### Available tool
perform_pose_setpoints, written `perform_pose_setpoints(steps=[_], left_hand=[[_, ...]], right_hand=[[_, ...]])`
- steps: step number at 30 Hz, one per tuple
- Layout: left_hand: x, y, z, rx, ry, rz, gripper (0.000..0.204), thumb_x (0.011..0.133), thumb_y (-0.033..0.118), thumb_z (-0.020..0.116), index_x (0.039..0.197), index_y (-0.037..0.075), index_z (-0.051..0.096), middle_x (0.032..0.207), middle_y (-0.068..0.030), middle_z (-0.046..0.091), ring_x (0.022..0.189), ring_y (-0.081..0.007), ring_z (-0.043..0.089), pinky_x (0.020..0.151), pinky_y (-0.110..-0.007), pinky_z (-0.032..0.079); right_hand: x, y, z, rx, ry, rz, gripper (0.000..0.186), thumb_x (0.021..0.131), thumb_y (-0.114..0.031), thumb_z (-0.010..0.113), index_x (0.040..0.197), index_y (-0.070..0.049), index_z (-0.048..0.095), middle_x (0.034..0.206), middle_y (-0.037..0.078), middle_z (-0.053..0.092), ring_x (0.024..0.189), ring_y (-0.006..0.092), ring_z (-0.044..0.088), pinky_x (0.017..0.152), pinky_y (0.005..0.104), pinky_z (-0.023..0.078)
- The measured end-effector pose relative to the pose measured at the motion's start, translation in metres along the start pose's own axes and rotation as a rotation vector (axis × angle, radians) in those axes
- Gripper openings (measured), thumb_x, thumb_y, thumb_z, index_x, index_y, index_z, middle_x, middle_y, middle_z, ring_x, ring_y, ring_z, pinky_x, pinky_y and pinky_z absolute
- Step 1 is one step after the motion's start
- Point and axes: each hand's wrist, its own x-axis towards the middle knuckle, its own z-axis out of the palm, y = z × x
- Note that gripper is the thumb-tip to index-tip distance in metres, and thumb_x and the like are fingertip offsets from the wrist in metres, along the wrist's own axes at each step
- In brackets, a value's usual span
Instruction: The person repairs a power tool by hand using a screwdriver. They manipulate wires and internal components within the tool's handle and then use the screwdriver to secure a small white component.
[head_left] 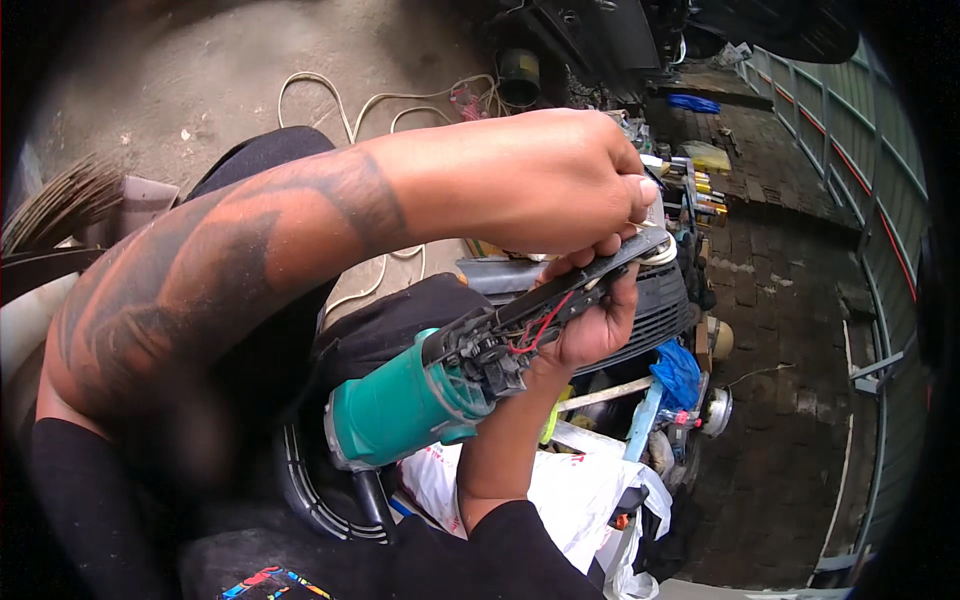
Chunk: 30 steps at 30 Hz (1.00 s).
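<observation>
A green power tool (400, 405) with a cylindrical motor body lies slanted in front of me; it looks like an angle grinder. Its long black handle (600, 268) is opened up, baring red wires (545, 325) and dark inner parts. My right hand (597, 325) supports the handle from underneath, fingers wrapped round it. Above the handle's far end, my tattooed left arm ends in a closed left hand (575, 190), thumb and fingers pinched together. What it pinches is hidden. A pale cord (660, 250) is looped at that end of the handle.
Pale cord (345, 115) snakes over the concrete floor beside a dark can (519, 75). Farther right are a black slatted panel (640, 320), a blue plastic bag (678, 375) and assorted clutter. White plastic bags (580, 500) lie near my right forearm. A metal fence (850, 170) runs along the right.
</observation>
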Motion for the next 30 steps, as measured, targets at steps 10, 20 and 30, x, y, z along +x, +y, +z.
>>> perform_pose_setpoints(steps=[10, 20, 30], left_hand=[[0.005, -0.016, -0.010, 0.296, 0.140, -0.069, 0.035, 0.091, 0.028, 0.065, 0.104, -0.004, 0.067, 0.088, -0.0123, 0.070, 0.079, -0.0171, 0.064, 0.071, -0.029, 0.050], [-0.033, 0.001, -0.032, 1.215, 0.287, -0.167, 0.045, 0.078, 0.009, 0.064, 0.122, -0.003, 0.059, 0.111, -0.0144, 0.066, 0.101, -0.0260, 0.064, 0.092, -0.036, 0.049], [-0.047, -0.016, -0.126, 1.002, 0.402, -0.306, 0.052, 0.090, -0.001, 0.060, 0.140, 0.001, 0.047, 0.130, -0.0203, 0.058, 0.102, -0.0257, 0.064, 0.080, -0.033, 0.053]], right_hand=[[0.033, 0.028, 0.010, -0.463, 0.170, 0.101, 0.025, 0.091, -0.015, 0.055, 0.107, 0.001, 0.064, 0.097, 0.009, 0.067, 0.082, 0.0168, 0.065, 0.076, 0.0310, 0.053], [0.034, 0.033, -0.035, -0.938, 0.008, -0.038, 0.049, 0.080, -0.028, 0.074, 0.112, 0.008, 0.063, 0.097, 0.020, 0.071, 0.089, 0.0248, 0.071, 0.083, 0.0335, 0.054], [-0.147, 0.128, -0.426, -1.360, 1.213, 0.500, 0.024, 0.078, -0.029, 0.065, 0.081, -0.007, 0.073, 0.085, 0.014, 0.071, 0.082, 0.0297, 0.069, 0.075, 0.0405, 0.053]])
